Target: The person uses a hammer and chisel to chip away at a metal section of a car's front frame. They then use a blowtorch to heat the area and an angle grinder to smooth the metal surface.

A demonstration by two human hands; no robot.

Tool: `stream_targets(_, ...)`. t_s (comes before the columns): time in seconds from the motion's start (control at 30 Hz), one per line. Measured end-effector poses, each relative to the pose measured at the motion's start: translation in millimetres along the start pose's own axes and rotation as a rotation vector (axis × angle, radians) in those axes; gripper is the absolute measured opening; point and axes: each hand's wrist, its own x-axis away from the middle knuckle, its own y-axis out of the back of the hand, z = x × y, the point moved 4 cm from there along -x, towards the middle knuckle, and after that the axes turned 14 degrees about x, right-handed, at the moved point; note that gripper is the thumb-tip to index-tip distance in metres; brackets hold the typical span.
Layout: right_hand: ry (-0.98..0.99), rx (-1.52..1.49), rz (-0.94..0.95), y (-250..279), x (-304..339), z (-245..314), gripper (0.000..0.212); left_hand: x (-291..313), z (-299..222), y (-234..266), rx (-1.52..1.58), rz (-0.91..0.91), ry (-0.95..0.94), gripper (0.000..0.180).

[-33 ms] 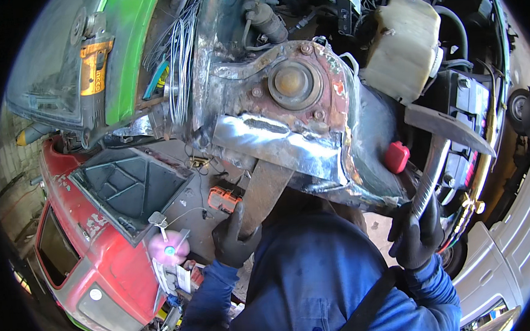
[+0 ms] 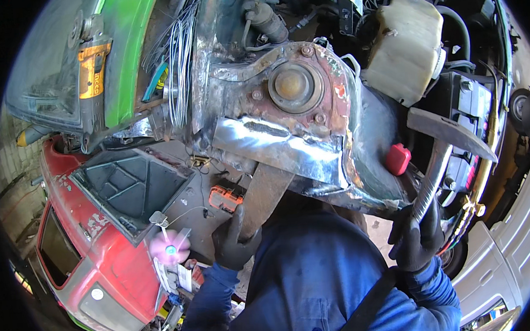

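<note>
My left hand point(image 2: 234, 243), in a black glove, is closed round the lower end of a flat, rusty metal bar point(image 2: 264, 194). The bar's upper end meets the lower edge of a shiny sheet-metal patch point(image 2: 310, 156) on the car's strut tower point(image 2: 242, 94); whether it goes under the edge is hidden. In my gloved right hand point(image 2: 416, 238) is a hammer point(image 2: 434, 176), gripped by its metal handle. Its long head is raised at the right, apart from the patch. A round strut mount point(image 2: 293, 86) sits above the patch.
An angle grinder point(image 2: 92, 70) lies at the upper left, with wire rods point(image 2: 180, 67) near it. A red car body point(image 2: 109, 248) and a small pink fan point(image 2: 170, 250) are at left. At right are a battery point(image 2: 470, 101), a whitish tank point(image 2: 403, 48) and a red cap point(image 2: 398, 158).
The pink fan's blades show more sharply now than before. My hands, the bar and the hammer hold their places, with only a tiny shift of the view.
</note>
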Motion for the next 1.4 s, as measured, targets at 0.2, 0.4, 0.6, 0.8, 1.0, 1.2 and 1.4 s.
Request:
stream_targets(0.2, -0.082, 0.064, 0.031, 4.3, -4.8, -4.0, 0.056, -1.0, -15.7, 19.9, 0.005, 0.101, 0.104, 0.084)
stream_targets(0.4, 0.088, 0.291, 0.069, 5.6, -17.5, 2.5, 0.050, -3.1, 6.5, 17.2, 0.074, 0.158, 0.063, 0.083)
stream_targets(0.6, 0.268, 0.287, 0.192, 9.6, -22.5, 4.8, 0.013, -4.7, 6.0, 18.8, 0.002, 0.173, 0.009, 0.086)
stream_targets(0.8, 0.171, 0.225, 0.184, 13.3, -20.9, 4.4, 0.011, -20.5, -3.1, 39.9, -0.046, 0.234, -0.001, 0.089)
stream_targets(1.0, 0.321, 0.357, 0.181, 8.0, -26.8, 11.8, 0.009, -24.4, 11.3, 51.6, -0.050, 0.326, 0.053, 0.093)
stream_targets(1.2, 0.136, 0.358, 0.055, 4.4, -15.8, 5.0, 0.036, -27.8, 13.9, 41.9, -0.018, 0.224, -0.008, 0.090)
stream_targets(1.4, -0.001, 0.135, 0.039, -1.8, -8.9, -1.5, 0.058, -35.4, 15.3, 35.0, 0.033, 0.162, 0.003, 0.091)
